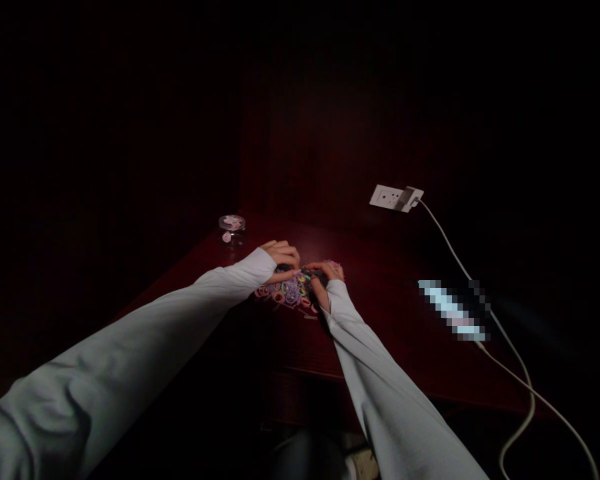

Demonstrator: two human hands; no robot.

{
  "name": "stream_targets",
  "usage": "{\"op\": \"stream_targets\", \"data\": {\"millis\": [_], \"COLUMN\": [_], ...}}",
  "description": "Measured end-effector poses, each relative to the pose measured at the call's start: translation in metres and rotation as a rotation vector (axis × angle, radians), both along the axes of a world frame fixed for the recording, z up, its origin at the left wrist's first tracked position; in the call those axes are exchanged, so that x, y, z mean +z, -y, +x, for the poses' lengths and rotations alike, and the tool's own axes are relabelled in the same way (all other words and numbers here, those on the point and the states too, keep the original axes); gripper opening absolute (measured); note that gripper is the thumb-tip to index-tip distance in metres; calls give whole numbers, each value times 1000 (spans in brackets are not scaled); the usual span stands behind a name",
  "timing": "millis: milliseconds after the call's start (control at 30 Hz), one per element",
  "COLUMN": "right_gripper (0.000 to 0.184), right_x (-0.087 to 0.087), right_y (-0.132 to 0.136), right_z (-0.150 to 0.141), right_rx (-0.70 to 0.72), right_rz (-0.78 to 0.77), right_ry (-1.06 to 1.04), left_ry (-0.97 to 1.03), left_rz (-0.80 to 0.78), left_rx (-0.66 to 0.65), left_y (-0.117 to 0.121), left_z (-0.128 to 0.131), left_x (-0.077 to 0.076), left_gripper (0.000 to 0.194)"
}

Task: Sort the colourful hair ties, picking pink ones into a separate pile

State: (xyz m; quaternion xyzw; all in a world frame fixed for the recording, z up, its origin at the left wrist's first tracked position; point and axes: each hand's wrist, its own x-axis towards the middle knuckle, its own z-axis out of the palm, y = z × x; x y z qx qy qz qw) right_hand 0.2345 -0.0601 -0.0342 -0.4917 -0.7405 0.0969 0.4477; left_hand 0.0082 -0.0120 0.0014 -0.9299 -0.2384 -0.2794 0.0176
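Note:
A pile of small, colourful loops that look like hair ties (291, 291) lies on the dark red table, in purple, orange, green, yellow and pink. My left hand (282, 256) curves over the far left side of the pile, its fingers stretched forward and its thumb apart from them. On the right side, my right hand (329, 276) rests at the pile with thumb and index finger apart. Dark loops lie between the two hands, partly covered by the fingers. A thin pale strip (311, 317) lies at the near edge of the pile.
A clear round container (232, 230) with pink pieces stands at the back left of the table (380, 320). To the right lies a blurred, lit device (453, 312) on a white cable (517, 353). A charger (409, 199) sits in the wall outlet (384, 197).

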Motion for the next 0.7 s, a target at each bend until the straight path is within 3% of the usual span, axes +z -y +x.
{"op": "stream_targets", "data": {"millis": [267, 700], "right_gripper": [35, 40], "right_x": [-10, -16], "right_y": [-14, -18], "right_z": [3, 4], "right_rx": [-73, -49], "right_rz": [-68, -5], "right_ry": [26, 40], "left_ry": [95, 68], "left_rz": [-8, -13], "left_rx": [25, 26], "left_y": [-2, 3], "left_z": [2, 0], "left_x": [-2, 2], "left_gripper": [28, 26]}}
